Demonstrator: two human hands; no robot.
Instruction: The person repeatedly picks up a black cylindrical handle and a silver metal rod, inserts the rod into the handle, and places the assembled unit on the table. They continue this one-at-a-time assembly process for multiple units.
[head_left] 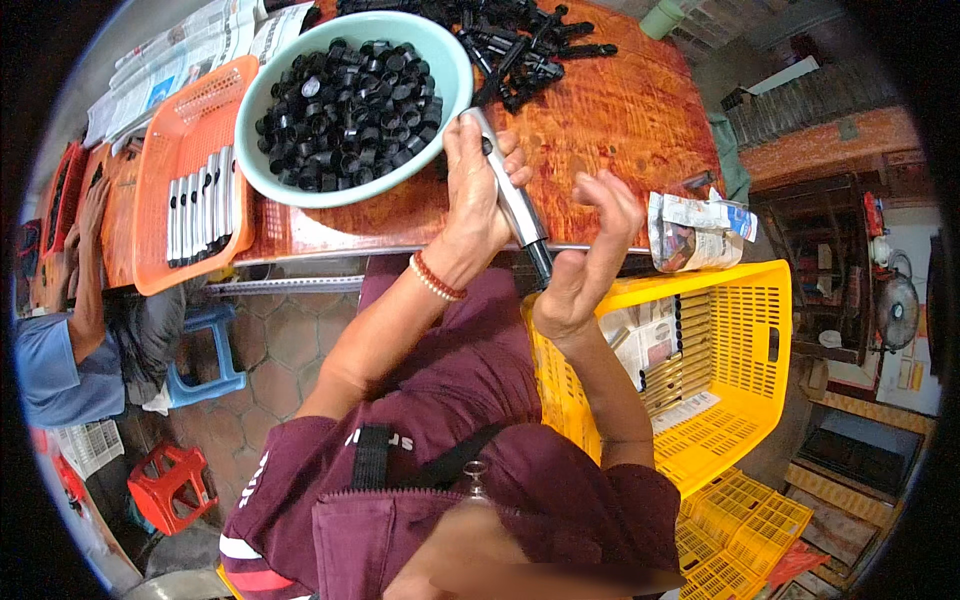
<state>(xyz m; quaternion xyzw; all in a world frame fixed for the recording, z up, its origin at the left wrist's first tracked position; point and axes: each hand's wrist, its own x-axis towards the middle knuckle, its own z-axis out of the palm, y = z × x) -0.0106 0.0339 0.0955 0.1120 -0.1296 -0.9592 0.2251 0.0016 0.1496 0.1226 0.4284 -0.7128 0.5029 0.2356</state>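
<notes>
The tube (512, 195) is silver (black-ended), the basin (457, 75) pale green, the crate (748, 345) yellow.

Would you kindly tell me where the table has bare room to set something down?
Bare wood shows on the table, between the black plastic parts, the printed bag and the right hand. Crowded leftward: the pale green basin of black caps beside the orange basket.

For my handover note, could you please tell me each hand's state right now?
Left hand: closed around the silver tube.
Right hand: open beside the tube's black end; contact cannot be told.
</notes>
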